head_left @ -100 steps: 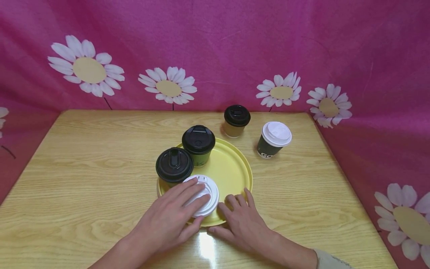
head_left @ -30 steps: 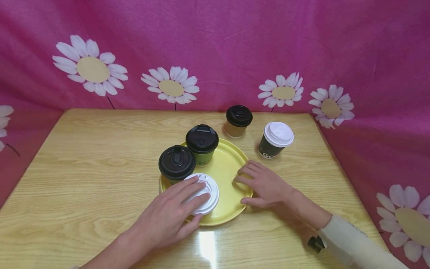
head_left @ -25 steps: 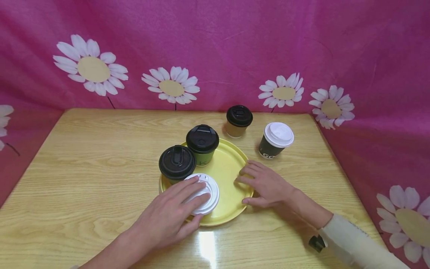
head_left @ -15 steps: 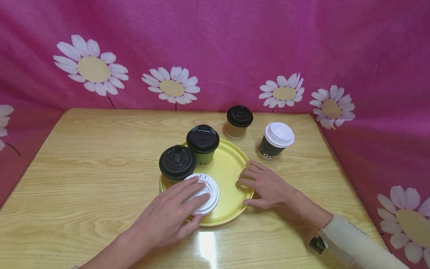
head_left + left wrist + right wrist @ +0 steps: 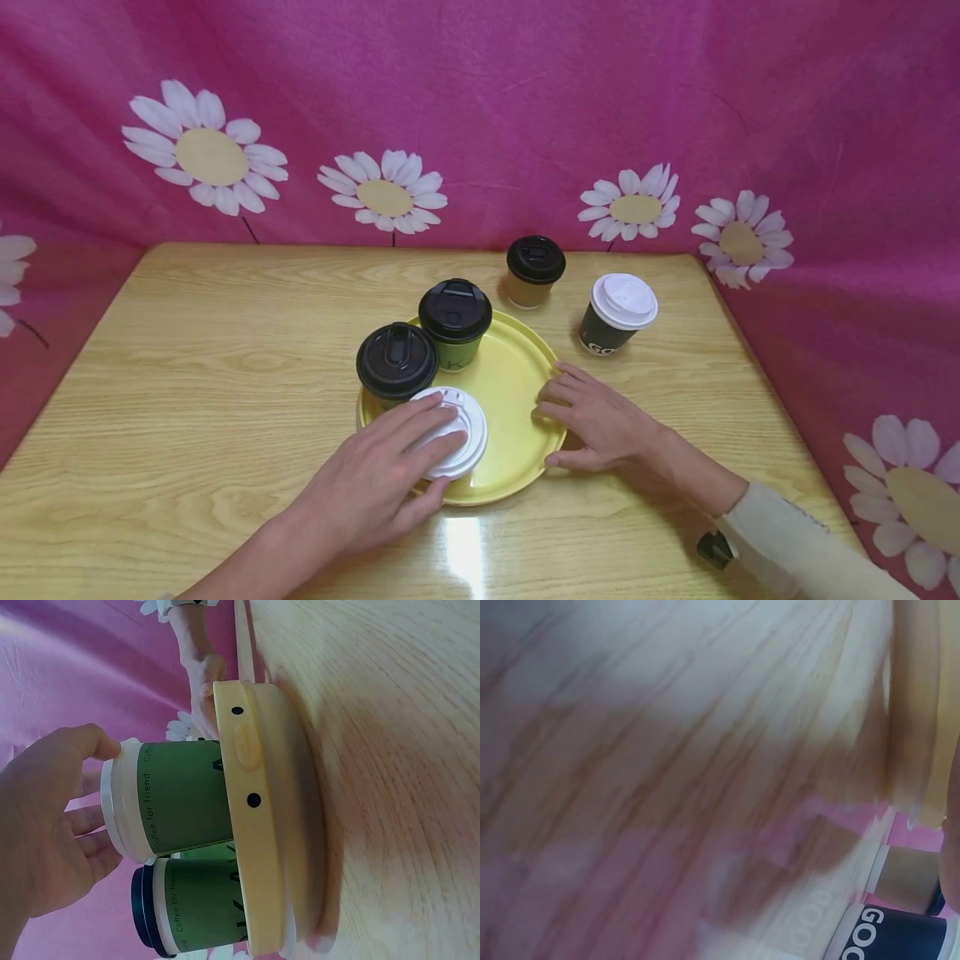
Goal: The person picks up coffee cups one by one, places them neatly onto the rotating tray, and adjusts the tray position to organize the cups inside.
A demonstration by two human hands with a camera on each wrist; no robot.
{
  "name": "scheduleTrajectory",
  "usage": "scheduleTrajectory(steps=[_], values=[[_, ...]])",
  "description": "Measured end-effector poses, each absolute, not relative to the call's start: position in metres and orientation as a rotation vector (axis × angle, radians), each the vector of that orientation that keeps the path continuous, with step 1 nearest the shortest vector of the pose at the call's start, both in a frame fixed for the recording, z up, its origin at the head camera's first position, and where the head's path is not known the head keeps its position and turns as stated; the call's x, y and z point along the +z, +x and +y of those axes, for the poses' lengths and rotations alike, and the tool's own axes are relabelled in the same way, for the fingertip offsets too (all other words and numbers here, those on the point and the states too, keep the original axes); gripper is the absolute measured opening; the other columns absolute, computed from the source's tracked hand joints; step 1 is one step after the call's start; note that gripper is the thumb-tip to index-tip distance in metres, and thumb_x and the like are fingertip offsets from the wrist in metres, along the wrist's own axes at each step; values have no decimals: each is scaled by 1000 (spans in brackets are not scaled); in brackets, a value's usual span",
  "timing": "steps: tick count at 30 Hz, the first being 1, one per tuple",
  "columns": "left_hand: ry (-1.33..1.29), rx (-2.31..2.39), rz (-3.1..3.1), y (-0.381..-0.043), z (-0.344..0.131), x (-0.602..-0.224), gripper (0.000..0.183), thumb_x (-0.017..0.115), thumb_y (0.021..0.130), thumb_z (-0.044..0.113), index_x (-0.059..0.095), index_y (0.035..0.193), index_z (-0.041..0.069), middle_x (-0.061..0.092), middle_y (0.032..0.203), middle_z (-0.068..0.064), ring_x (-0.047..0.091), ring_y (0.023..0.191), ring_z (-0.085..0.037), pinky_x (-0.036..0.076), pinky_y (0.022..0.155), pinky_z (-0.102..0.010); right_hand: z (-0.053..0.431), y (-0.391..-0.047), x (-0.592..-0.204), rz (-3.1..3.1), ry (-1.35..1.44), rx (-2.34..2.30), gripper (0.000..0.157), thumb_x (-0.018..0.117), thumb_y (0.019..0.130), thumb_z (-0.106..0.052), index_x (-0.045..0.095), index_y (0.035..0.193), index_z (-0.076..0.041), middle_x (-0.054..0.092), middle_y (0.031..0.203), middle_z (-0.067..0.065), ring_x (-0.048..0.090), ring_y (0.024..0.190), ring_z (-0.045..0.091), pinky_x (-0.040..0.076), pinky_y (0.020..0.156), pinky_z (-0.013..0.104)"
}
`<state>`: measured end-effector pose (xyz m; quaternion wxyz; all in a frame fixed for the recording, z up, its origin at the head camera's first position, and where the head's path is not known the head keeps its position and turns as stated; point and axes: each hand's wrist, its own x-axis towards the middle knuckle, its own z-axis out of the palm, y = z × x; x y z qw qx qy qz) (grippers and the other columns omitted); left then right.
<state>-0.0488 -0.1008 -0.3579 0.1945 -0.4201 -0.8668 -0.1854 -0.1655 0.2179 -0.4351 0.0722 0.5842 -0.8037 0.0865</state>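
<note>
In the head view a round yellow tray (image 5: 510, 400) carries three lidded paper coffee cups. My left hand (image 5: 382, 475) lies over the white-lidded cup (image 5: 476, 450), fingers across the lid and thumb by its rim. That cup's green side reads "Coffee for friend" in the left wrist view. Right behind it stand a black-lidded cup (image 5: 396, 367) and another green cup with a black lid (image 5: 453, 321). My right hand (image 5: 596, 417) holds the tray's right rim, fingers curled over the inside and thumb at the outer edge. In the right wrist view the hand is mostly out of frame.
Beyond the tray on the wooden table (image 5: 225, 375) stand a brown cup with a black lid (image 5: 534, 271) and a dark cup with a white lid (image 5: 617, 317). A pink cloth (image 5: 487, 100) with daisies hangs behind. Below the right sleeve is a small black object (image 5: 714, 548).
My right hand has gone from the tray's front edge to its right rim, then stayed there. My left hand keeps its place on the white lid. The cups stay put.
</note>
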Motion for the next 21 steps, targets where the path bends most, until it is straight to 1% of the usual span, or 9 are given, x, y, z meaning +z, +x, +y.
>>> scheduleTrajectory(steps=[3,7,12,15,21], values=[[-1174,-534,-2442,-49,-102,-357,39,58,79,24,58,116,9,52,126,-10,38,126,-27,33,102,-41,218,-163,-434,-2432,1746,235,59,53,77,-64,60,104,-11,54,103,3,47,105,21,19,106,48],[-1168,-549,-2459,-50,-103,-356,40,59,79,24,58,116,9,51,127,-10,37,127,-27,33,101,-42,217,-160,-434,-2434,1732,223,63,54,74,-68,60,104,-12,54,104,3,46,105,21,18,106,48],[-1167,-545,-2467,-49,-104,-356,41,60,77,23,58,116,9,51,126,-10,37,127,-26,33,102,-40,216,-157,-435,-2410,1719,240,63,57,72,-68,60,102,-13,54,103,3,47,104,22,20,105,50],[-1172,-544,-2475,-50,-105,-355,42,60,77,23,58,116,8,51,127,-10,36,127,-26,32,103,-39,216,-155,-435,-2408,1711,247,62,56,73,-67,60,102,-13,54,102,2,47,103,22,20,105,50],[-1181,-546,-2481,-51,-108,-354,42,60,77,23,59,116,8,51,127,-10,36,128,-26,33,102,-41,215,-151,-436,-2423,1688,237,61,54,74,-66,60,103,-13,55,102,2,47,103,22,18,106,50]])
